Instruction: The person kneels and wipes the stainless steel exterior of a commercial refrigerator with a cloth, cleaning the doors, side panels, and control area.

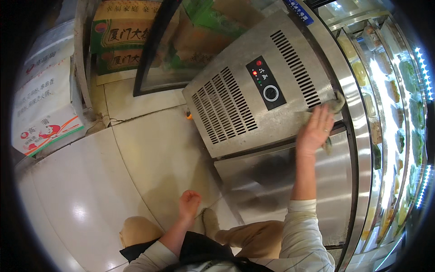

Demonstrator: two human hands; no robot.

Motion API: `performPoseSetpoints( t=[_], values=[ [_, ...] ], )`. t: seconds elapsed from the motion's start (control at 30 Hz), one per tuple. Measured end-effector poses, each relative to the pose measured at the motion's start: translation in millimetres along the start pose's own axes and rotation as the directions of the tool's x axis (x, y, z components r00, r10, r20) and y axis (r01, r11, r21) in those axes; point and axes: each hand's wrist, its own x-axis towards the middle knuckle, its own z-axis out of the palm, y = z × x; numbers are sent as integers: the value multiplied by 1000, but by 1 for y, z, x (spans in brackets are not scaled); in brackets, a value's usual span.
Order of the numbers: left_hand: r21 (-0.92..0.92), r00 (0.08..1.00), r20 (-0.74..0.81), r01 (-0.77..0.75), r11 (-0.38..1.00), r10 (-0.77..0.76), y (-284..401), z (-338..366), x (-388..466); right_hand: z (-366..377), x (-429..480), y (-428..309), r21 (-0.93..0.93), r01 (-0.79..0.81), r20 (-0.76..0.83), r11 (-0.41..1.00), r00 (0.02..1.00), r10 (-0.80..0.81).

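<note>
My right hand (314,131) presses a crumpled greyish cloth (336,103) flat against the stainless-steel front of a refrigerated display cabinet (234,142). Part of the cloth hangs below the palm, and the hand looks slightly blurred. It lies beside a slotted vent (294,64), near the upper rim of the front. A black control panel (266,83) with a round dial and lit red lamps sits to the left of this hand. Over the tiled floor, my left hand (189,204) hangs in a loose fist, touching nothing; no object shows in it.
Lit shelves (390,136) of food in clear containers run along the right. A steel door panel (289,183) lies below the vented front. A dark-framed glass door (146,51) stands before stacked cartons (119,37). Another printed carton (51,112) is at the far left.
</note>
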Motion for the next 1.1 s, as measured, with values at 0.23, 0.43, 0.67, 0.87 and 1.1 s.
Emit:
performPoseSetpoints(
  t=[0.23, 0.43, 0.67, 0.87, 1.1],
  values=[
    [-17, 993, -36, 116, 993, -117, 2, 1, 5, 17, -38, -88, -9, 625, 130, 781, 775, -619],
    [31, 998, -13, 58, 998, -58, 4, 1, 5, -18, 25, 35, -2, -219, -229, 976, 950, 213],
    [-11, 999, -27, 33, 999, -33, 1, -1, 6, -40, 3, 4, 35, 173, -98, 984, 981, -169],
    [16, 999, -35, 3, 1000, -2, 8, -3, 6, -57, 16, 45, -51, -53, -220, 997, 975, 41],
    [29, 997, -59, -42, 999, 43, 8, -12, 10, -23, 97, 7, -40, 50, -298, 998, 953, -59]
  ],
)
